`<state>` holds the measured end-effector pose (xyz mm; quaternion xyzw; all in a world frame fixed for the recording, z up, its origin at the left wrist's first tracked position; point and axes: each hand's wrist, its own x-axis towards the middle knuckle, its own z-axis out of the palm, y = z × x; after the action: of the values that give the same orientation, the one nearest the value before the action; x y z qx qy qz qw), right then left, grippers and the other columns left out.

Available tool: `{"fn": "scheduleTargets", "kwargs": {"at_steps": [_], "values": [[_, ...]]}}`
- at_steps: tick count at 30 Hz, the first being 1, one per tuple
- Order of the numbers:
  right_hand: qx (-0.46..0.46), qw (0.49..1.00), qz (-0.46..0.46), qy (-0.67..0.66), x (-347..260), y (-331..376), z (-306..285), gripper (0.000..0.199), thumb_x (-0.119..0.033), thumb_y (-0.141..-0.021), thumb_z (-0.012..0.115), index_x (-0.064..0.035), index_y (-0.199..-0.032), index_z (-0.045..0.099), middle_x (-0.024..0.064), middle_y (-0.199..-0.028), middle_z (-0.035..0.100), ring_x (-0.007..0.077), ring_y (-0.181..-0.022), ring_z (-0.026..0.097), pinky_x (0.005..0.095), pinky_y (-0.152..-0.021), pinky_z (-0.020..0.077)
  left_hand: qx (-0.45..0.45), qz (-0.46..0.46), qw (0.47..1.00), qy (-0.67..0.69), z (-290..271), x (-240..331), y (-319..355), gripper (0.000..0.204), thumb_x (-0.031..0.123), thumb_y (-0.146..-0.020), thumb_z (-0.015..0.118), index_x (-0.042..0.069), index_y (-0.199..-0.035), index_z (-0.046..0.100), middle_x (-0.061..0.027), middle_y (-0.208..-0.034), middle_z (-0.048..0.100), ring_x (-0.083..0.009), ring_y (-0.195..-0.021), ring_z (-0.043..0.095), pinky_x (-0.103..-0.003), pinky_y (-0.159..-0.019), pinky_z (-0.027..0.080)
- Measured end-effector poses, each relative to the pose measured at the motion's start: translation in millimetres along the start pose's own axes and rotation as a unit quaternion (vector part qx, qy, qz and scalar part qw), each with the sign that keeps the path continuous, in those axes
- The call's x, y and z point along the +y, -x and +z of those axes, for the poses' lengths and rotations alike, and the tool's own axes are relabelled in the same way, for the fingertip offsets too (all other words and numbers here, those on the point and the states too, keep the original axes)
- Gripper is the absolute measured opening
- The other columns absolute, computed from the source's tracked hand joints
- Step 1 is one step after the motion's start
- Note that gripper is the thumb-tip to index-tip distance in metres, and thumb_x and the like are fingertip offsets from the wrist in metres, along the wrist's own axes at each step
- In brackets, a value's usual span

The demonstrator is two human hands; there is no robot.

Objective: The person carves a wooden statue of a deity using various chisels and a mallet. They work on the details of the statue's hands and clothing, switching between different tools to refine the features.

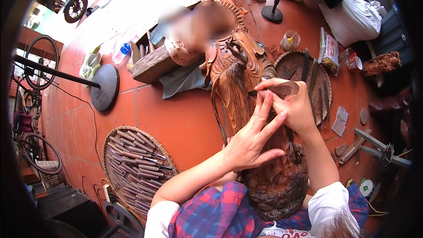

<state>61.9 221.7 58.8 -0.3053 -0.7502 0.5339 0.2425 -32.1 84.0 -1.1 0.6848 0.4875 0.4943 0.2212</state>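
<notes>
1. Carved wooden statue (240,83): reddish-brown, glossy, with deep folds and flowing relief; its base end (275,189) is darker and rough-textured. It lies across the person's lap and out over the red tiled floor (176,119).
2. Long axis: runs from the person's lap away toward the top of the view, base nearest the person, upper part pointing away. A face-like area at the far end is blurred.
3. Right hand (293,105): fingers closed around a flat carving tool (277,89), whose blade points left onto the statue's surface.
4. Left hand (253,139): fingers spread and extended, resting on the statue, fingertips touching the right hand near the tool; it grips nothing.
5. Round woven tray (110,150), on the floor to the person's left: filled with rows of chisels (136,161) lying side by side.
6. Second round tray (282,61), right of the statue: holds a few long blades.
7. Packages: a green-and-white packet (329,53) stands just beyond the right tray; a clear plastic cup (290,40) sits near it; a white sack (354,17) lies at upper right; a clear bottle with a blue label (121,53) lies at upper left beside a wooden block (152,66).
8. Small white card (340,121): lies on the floor right of the second tray.
</notes>
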Motion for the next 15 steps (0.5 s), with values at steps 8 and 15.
{"fn": "scheduleTargets", "kwargs": {"at_steps": [8, 15], "values": [[0.020, 0.998, -0.049, 0.045, 4.3, -0.5, 2.4, 0.011, -0.003, -0.082, 0.064, 0.0000, -0.089, 0.071, 0.0126, -0.061, 0.063, 0.0154, -0.053, 0.061, 0.0319, -0.053, 0.0482, 0.001, 0.006, 1.000, 0.009, -8.0, 2.5, -1.9, 0.090, 0.042, -0.086, 0.075, 0.011, -0.155, 0.027, -0.0342, -0.160, -0.001, -0.0523, -0.148, 0.003, -0.055, -0.117, 0.023], [0.031, 0.999, -0.016, 0.035, 2.3, 8.3, 1.0, 0.013, -0.004, -0.087, 0.062, 0.0019, -0.092, 0.072, 0.0022, -0.067, 0.064, 0.0033, -0.064, 0.053, 0.0246, -0.053, 0.0426, -0.013, -0.005, 1.000, 0.006, -6.3, 8.7, -1.2, 0.092, 0.044, -0.085, 0.076, 0.011, -0.155, 0.026, -0.0352, -0.160, -0.002, -0.0511, -0.148, 0.007, -0.054, -0.116, 0.028]]}}
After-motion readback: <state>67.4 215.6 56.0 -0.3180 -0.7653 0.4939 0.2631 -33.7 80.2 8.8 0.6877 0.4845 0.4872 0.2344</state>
